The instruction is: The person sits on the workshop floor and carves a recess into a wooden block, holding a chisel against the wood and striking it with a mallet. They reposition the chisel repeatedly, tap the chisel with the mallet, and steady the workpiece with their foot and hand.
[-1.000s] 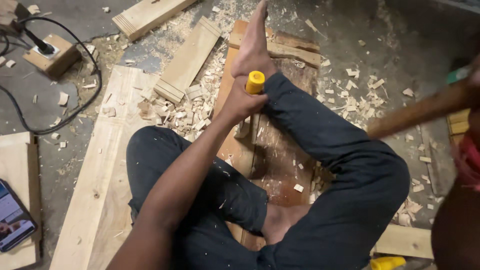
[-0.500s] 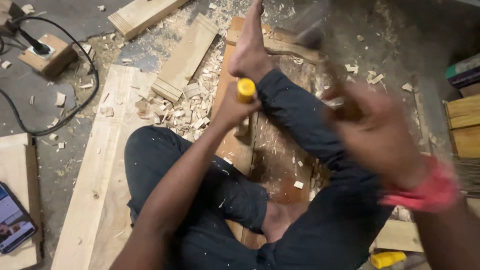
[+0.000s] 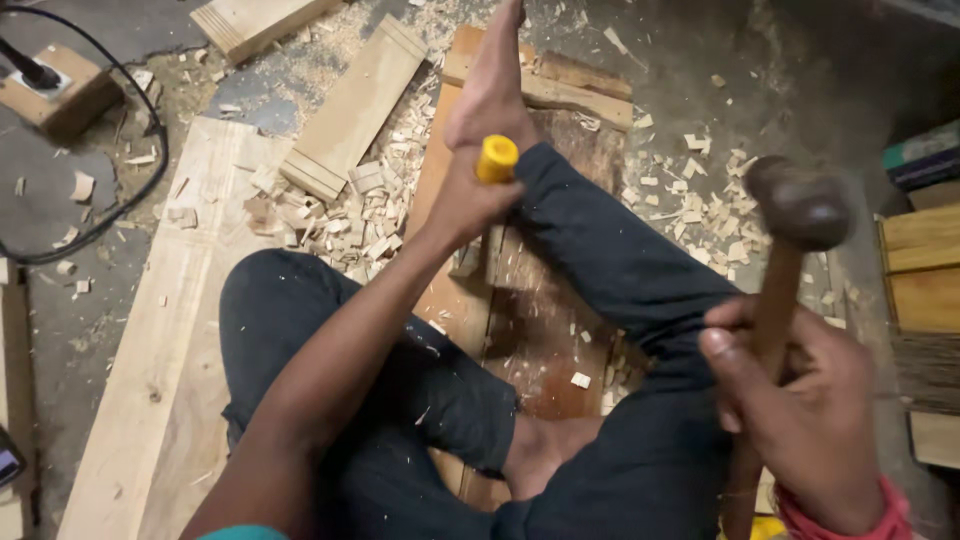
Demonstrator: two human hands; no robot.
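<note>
on the floor at far left, a black cable [image 3: 100, 215] curls past a small wooden block [image 3: 62, 97], and a pale plank [image 3: 165, 340] runs beside your knee. wood chips [image 3: 330, 215] lie heaped next to it. your left hand [image 3: 470, 200] is wrapped tight around the yellow-handled chisel [image 3: 496, 158], held upright on the reddish board [image 3: 530, 330] beneath your legs, just beside your foot [image 3: 495, 90]. at right, your right hand [image 3: 800, 410] is clenched around the handle of a dark-headed mallet [image 3: 797, 208], raised well apart from the chisel.

Dark trousers [image 3: 620, 260], bare feet, perhaps red wristband [image 3: 840, 520].
</note>
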